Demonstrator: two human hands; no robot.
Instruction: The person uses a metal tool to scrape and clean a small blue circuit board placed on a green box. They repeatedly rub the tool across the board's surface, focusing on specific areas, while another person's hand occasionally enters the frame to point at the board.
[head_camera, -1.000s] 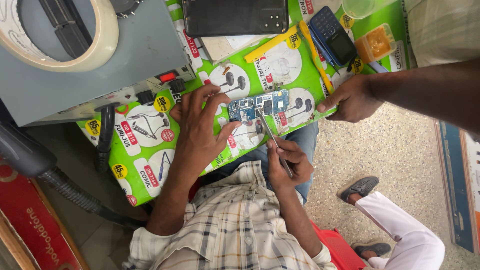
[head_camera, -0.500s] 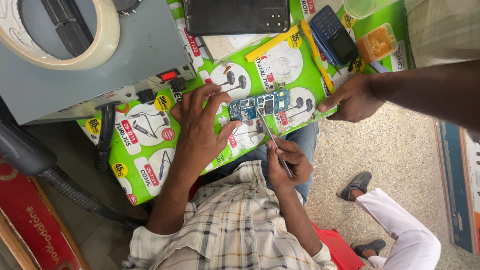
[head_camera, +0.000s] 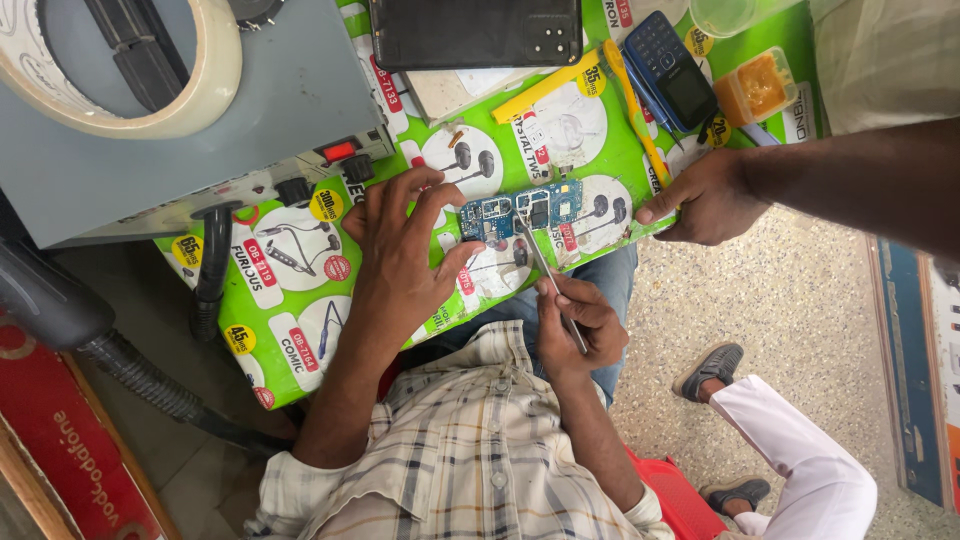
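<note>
Fingers of left hand (head_camera: 400, 255) pin circuit board (head_camera: 522, 209); right hand (head_camera: 580, 325) angles tweezers (head_camera: 548, 275).

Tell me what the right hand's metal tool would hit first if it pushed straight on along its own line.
The right hand aims its thin metal tool up toward the blue circuit board, which the left hand steadies. The tip already seems to be at the board, so it meets that first; contact is hard to confirm.
</note>
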